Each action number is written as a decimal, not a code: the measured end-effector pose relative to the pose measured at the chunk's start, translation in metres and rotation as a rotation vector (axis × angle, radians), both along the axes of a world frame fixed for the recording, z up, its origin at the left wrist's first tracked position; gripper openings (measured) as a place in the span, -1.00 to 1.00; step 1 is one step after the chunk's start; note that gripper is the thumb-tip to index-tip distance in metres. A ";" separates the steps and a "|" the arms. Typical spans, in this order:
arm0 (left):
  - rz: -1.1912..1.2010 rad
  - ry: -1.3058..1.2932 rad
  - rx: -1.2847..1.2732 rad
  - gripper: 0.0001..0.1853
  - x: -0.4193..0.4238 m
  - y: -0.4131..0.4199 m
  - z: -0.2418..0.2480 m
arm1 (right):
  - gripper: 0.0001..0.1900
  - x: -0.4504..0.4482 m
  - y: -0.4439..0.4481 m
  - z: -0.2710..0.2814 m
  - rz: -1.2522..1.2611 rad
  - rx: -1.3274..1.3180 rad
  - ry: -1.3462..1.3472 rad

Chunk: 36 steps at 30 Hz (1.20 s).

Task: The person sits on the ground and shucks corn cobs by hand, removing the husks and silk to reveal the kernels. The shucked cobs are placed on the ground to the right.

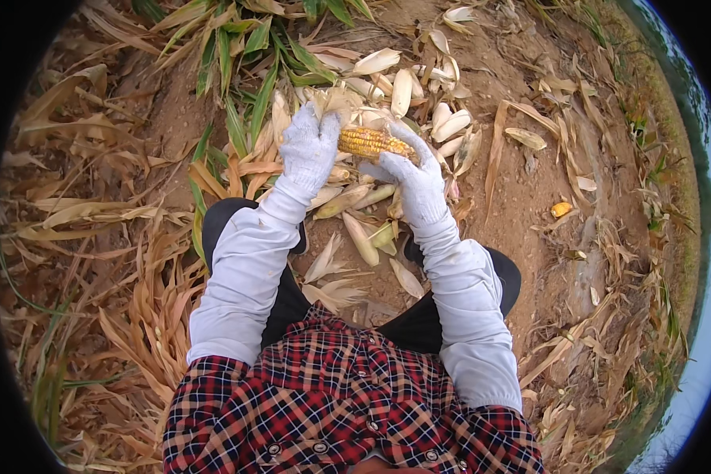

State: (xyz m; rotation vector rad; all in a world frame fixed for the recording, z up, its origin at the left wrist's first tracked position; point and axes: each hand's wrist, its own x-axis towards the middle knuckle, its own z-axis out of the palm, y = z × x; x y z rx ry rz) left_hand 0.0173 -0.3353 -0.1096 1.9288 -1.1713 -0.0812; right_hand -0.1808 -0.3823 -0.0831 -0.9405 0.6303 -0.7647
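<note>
Both of my hands wear whitish knit gloves. A yellow ear of corn (372,142), its kernels bare, lies crosswise between them above a heap of husks. My right hand (413,169) grips its right end, thumb and fingers on either side. At the left end, my left hand (311,142) holds the pale husk (335,102) gathered at the ear's base; the exact finger contact is partly hidden. Below the ear lie loose husks and ears still in their husks, such as a pale green one (361,238) between my feet.
Pale husk pieces (402,93) are heaped just beyond my hands. Green corn leaves (265,89) stand at the upper left, and dry stalks and leaves (148,320) cover the left side. A short yellow corn piece (561,209) lies on the bare soil (521,249) to the right.
</note>
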 end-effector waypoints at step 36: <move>0.138 0.785 -0.096 -0.72 0.070 -0.026 -0.009 | -0.42 -0.005 0.004 0.002 0.332 -0.068 0.436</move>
